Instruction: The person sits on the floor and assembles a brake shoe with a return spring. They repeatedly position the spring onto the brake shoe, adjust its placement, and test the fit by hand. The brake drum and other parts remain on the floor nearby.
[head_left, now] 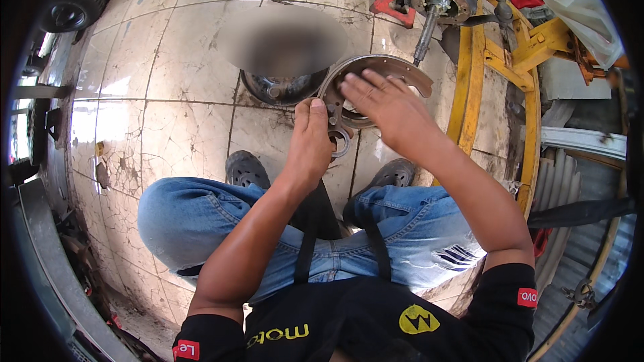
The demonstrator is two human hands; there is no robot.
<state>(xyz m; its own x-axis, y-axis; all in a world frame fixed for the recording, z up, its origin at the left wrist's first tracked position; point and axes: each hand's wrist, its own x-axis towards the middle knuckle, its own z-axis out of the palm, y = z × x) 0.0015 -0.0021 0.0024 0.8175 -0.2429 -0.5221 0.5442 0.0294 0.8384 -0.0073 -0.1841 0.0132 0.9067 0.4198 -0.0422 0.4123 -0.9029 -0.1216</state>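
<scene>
While yellow framing (466, 94) flanks cracked tiles (184, 121), the left hand (309, 142) grips a metal part (410, 74), the right hand (392, 108) unclenched.

Curved part (417, 79): metal, kinda rough and dull
Small ring (346, 144): metal too, smoother, bit shiny
Floor tiles (188, 70): super glossy, cracked all over
Yellow frame (473, 87): painted metal, pretty scuffed
Clear sheet (577, 10): thin plastic, crinkly and shiny
Jeans (181, 211): worn matt denim
Shirt (355, 308): matt cloth
Clogs (247, 169): dull, rubbery-looking plastic

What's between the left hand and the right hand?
In the head view, a stretch of the curved metal part lies between the left hand and right hand.
</scene>
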